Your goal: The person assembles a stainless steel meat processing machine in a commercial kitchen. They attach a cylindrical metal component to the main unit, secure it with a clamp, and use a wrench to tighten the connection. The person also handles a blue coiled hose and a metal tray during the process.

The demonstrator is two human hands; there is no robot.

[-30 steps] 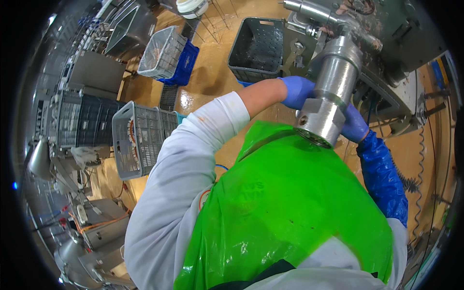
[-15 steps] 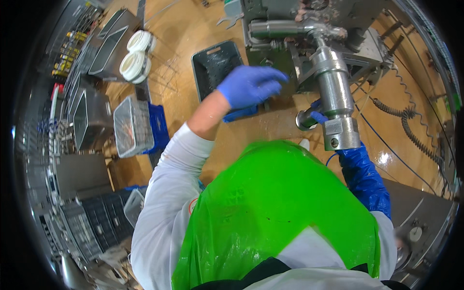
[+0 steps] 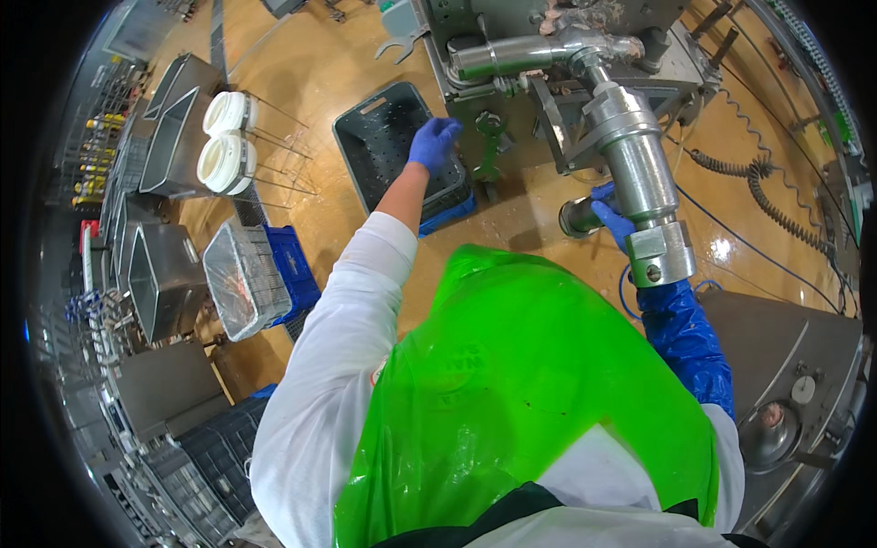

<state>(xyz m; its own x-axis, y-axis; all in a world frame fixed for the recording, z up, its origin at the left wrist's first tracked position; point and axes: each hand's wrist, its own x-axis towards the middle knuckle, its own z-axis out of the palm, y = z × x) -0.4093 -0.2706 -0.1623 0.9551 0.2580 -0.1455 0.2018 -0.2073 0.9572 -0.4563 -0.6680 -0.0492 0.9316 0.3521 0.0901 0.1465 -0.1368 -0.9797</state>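
My left hand (image 3: 434,146), in a blue glove, hovers over the near right part of a dark grey perforated crate (image 3: 354,153). Its fingers are loosely bent, and nothing shows in them. Just right of it, a green open-ended wrench (image 3: 487,155) hangs against the machine's side. My right hand (image 3: 614,219), blue-gloved under a blue sleeve cover, reaches beneath a thick steel pipe assembly (image 3: 639,169). Its fingers come up around the assembly's left side, beside a short side outlet (image 3: 576,219); the palm is hidden behind the metal.
The steel machine (image 3: 512,100) fills the far right, with meat scraps at its top. A grey wrench (image 3: 402,44) hangs by its left corner. White buckets (image 3: 225,163), steel tubs (image 3: 164,274) and a pale crate (image 3: 242,283) stand left. Coiled hoses (image 3: 763,178) trail at right.
My left hand has moved left and slightly up, from beside the machine to above the dark crate. My right hand stays at the pipe assembly, with more of its fingers showing.
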